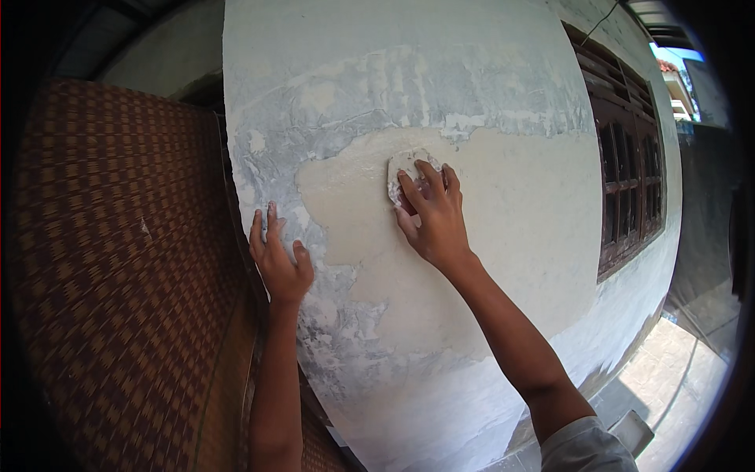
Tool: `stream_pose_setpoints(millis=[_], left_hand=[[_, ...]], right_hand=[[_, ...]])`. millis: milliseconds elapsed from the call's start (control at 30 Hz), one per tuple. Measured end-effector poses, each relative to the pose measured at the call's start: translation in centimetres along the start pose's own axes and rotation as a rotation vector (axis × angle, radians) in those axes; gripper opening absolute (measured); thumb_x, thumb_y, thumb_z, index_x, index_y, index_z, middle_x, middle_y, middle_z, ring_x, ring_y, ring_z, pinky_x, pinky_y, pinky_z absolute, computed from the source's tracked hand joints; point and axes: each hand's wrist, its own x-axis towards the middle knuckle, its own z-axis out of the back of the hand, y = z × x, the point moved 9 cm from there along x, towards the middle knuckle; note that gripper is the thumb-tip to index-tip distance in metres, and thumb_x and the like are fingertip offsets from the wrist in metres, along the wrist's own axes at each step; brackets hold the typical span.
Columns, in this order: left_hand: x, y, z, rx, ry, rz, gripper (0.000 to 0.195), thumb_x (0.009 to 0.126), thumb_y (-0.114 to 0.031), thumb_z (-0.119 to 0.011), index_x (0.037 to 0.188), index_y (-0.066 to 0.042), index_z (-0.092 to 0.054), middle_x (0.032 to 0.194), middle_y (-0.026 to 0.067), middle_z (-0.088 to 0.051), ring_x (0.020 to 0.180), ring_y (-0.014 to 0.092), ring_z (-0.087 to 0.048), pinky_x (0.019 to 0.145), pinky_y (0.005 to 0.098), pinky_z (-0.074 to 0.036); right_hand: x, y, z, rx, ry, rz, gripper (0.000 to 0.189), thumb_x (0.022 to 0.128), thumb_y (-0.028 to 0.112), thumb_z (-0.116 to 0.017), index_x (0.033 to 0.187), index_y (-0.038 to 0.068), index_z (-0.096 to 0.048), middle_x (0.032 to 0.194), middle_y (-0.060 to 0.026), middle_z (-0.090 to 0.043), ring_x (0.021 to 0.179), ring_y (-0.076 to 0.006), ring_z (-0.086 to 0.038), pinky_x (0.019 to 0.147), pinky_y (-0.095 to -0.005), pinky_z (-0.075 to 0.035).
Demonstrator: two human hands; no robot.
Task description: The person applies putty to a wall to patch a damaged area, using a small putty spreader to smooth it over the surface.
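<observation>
Near the middle of the view, my right hand (433, 215) grips a roundish, flat piece smeared with whitish filler (406, 160), pressed to the wall; its material is hard to tell. Beneath it lies a smooth cream-coloured patch (507, 248) on the painted masonry wall (472, 35). Lower left, my left hand (282, 265) rests against the wall near its left edge, fingers apart and holding nothing visible. Around that hand the surface is grey and rough, with flaking white paint (330, 133) above and to its right.
A woven brown mat or panel (130, 218) stands close along the left. On the right is a wooden window frame with bars (628, 189). At the lower right, a light container (631, 433) sits near the tiled floor (678, 377). A thin wire (601, 23) hangs at the top right.
</observation>
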Motion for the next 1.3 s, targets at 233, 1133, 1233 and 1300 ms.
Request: stream_pose_setpoints(millis=[233, 1133, 1233, 1300], left_hand=[[0.2, -0.1, 0.3, 0.004, -0.018, -0.021, 0.044, 0.092, -0.018, -0.053, 0.130, 0.006, -0.053, 0.154, 0.0246, -0.053, 0.149, 0.046, -0.038, 0.120, 0.0586, -0.027], [-0.5, 0.3, -0.3, -0.019, -0.041, -0.008, 0.052, 0.092, -0.019, -0.054, 0.135, 0.009, -0.053, 0.156, 0.0223, -0.051, 0.148, 0.046, -0.039, 0.119, 0.0591, -0.030], [0.0, -0.3, -0.3, 0.019, -0.009, -0.011, 0.050, 0.092, -0.020, -0.053, 0.134, 0.009, -0.053, 0.156, 0.0225, -0.051, 0.148, 0.046, -0.039, 0.119, 0.0595, -0.030], [0.0, -0.3, -0.4, -0.003, -0.021, -0.007, 0.049, 0.092, -0.020, -0.053, 0.132, 0.009, -0.054, 0.156, 0.0226, -0.052, 0.148, 0.047, -0.039, 0.119, 0.0600, -0.030]], right_hand=[[-5.3, -0.7, -0.6, -0.010, 0.110, 0.005, 0.059, 0.085, 0.017, -0.079, 0.141, 0.013, -0.061, 0.153, -0.0190, -0.043, 0.136, -0.0554, -0.038, 0.111, -0.0618, -0.041], [-3.2, -0.2, -0.2, 0.029, -0.020, -0.122, 0.060, 0.084, 0.020, -0.081, 0.140, 0.010, -0.063, 0.152, -0.0203, -0.043, 0.135, -0.0559, -0.037, 0.111, -0.0638, -0.038], [1.5, -2.2, 0.5, -0.030, -0.123, -0.119, 0.059, 0.085, 0.020, -0.080, 0.140, 0.010, -0.063, 0.152, -0.0199, -0.044, 0.135, -0.0549, -0.038, 0.111, -0.0638, -0.038], [0.9, -2.5, -0.2, -0.036, -0.094, -0.140, 0.059, 0.085, 0.020, -0.080, 0.140, 0.010, -0.063, 0.152, -0.0201, -0.044, 0.135, -0.0549, -0.038, 0.111, -0.0639, -0.038]])
